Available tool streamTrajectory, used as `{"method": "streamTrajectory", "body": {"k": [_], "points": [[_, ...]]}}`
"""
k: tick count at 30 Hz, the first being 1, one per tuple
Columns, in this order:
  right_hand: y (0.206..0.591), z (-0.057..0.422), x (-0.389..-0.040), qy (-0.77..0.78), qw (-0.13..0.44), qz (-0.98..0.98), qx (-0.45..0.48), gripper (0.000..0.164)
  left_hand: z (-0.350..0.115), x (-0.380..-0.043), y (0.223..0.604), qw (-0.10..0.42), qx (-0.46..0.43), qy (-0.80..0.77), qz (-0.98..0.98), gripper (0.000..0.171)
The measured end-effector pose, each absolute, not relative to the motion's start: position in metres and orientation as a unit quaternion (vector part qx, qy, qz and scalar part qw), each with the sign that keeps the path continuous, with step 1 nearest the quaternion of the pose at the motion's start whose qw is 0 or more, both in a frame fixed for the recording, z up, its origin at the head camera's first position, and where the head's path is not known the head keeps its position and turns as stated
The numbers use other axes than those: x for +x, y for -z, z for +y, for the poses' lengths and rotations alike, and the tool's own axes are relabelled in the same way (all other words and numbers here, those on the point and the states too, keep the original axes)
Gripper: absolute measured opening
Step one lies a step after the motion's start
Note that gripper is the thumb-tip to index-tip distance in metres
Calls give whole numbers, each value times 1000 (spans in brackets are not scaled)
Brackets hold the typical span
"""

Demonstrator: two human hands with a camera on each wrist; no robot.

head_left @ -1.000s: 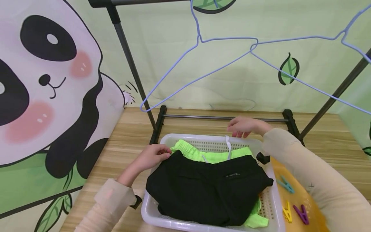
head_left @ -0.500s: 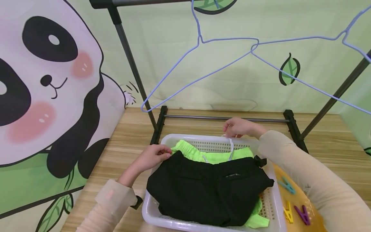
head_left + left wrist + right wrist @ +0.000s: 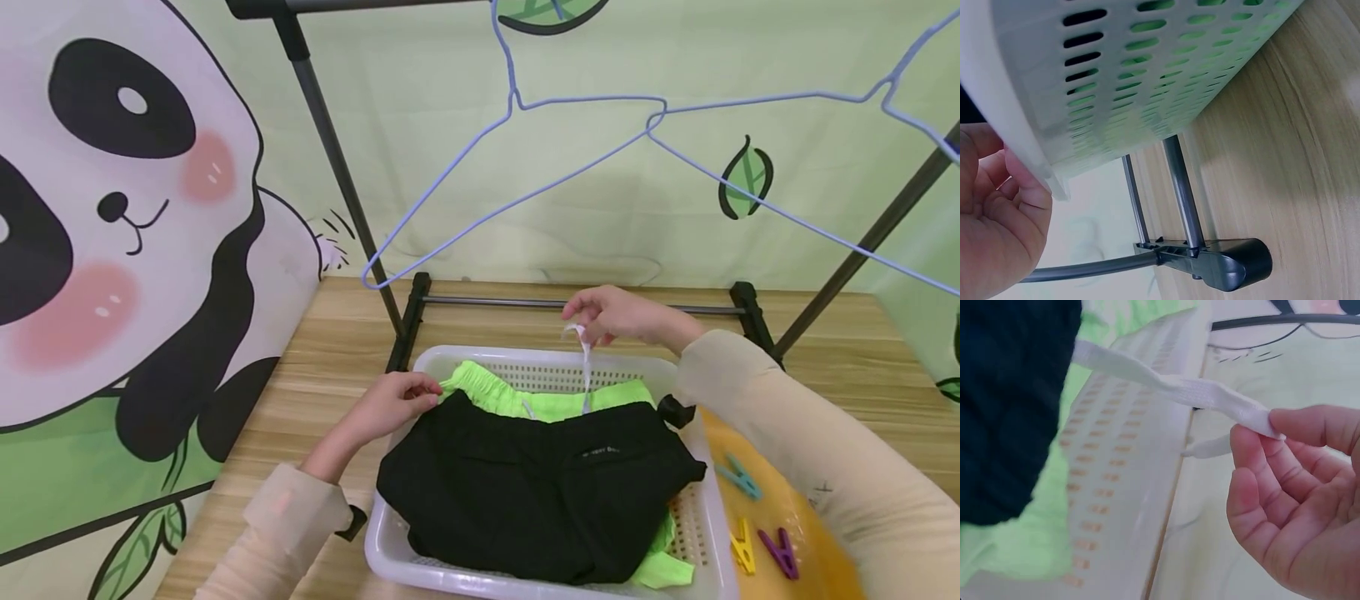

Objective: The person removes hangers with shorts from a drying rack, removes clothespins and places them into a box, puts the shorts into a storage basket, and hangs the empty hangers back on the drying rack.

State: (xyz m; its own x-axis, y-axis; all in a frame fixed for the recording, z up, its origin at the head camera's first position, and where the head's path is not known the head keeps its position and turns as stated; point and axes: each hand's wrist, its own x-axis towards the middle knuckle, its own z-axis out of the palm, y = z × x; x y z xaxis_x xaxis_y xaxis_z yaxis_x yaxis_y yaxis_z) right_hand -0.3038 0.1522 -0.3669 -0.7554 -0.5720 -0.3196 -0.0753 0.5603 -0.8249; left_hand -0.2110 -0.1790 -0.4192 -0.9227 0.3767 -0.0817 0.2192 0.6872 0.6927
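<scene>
White drawstring (image 3: 1200, 397) rises from the waist of bright green shorts (image 3: 558, 407); my right hand (image 3: 622, 317) pinches its end between thumb and fingers above the basket's far rim. The other fingers of that hand (image 3: 1300, 494) are bent underneath, and a loose piece of the string hangs behind them. At the basket's left far corner my left hand (image 3: 393, 404) pinches the corner of the green waistband; its fingertips are partly hidden behind the rim in the left wrist view. Black shorts (image 3: 540, 492) lie spread over the green shorts, covering most of them.
The white perforated basket (image 3: 378, 542) stands on a wood-grain surface (image 3: 262, 450). Teal (image 3: 741, 477), yellow (image 3: 742, 547) and purple clothespins (image 3: 780, 552) lie on an orange surface at right. Blue wire hangers (image 3: 442, 179) hang from a black rack (image 3: 330, 142) behind.
My right hand has moved left to the drawstring, taken its end, and lifted it above the rim. My left hand stays at the waistband corner.
</scene>
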Motion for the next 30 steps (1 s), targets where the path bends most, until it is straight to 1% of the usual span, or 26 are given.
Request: {"method": "streamTrajectory", "body": {"k": [5,11,15,18,23,27,30], "points": [[357,151,-297,448,320,807,-212,33,-179,-212,418,112,159,-363,911,14],[343,150,-285,460,341,783,-243,25,-181,-212,420,108,171,-375,904,16],[334,149,-275,460,357,767,-271,26,-181,-210,418,99,188,-379,901,18],[332,149,-269,455,368,757,-291,26,-180,-211,418,107,177,-373,904,15],[339,152,-264,448,395,740,-309,21,-178,-212,417,120,169,-357,911,15],[352,154,-261,441,425,733,-295,18,-177,-212,413,119,181,-340,915,15],[362,153,-260,419,431,745,-289,17,-177,-212,410,119,196,-321,919,15]]}}
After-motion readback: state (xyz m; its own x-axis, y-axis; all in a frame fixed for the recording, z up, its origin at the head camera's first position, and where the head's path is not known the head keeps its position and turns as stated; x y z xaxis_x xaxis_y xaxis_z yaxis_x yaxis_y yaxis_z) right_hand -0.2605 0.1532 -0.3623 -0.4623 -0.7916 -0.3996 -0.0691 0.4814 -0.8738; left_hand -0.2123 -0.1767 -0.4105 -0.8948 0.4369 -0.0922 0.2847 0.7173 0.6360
